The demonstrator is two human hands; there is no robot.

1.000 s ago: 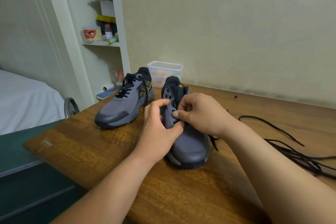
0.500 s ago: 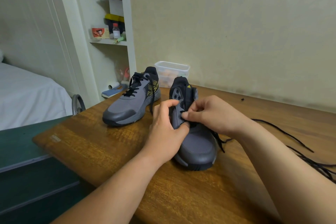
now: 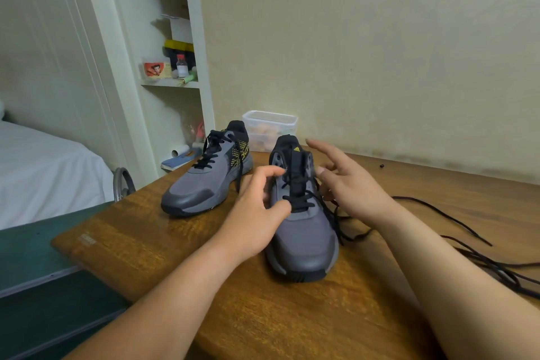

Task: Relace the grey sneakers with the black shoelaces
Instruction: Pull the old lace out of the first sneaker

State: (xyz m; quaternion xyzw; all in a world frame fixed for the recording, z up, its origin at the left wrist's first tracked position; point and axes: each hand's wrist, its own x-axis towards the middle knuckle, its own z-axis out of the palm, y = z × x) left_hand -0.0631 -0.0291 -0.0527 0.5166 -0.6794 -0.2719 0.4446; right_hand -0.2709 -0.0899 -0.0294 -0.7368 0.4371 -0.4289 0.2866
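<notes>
On the wooden counter point(image 3: 292, 316) the nearer grey sneaker point(image 3: 304, 231) stands between both hands, its black shoelace point(image 3: 298, 202) crossing only the lower eyelets. The left hand point(image 3: 257, 213) touches its left side, fingers loosely curled, and the grip holds nothing. The right hand point(image 3: 350, 184) is just right of it, its grip open with fingers spread. The second sneaker point(image 3: 201, 184), laced, stands farther left.
</notes>
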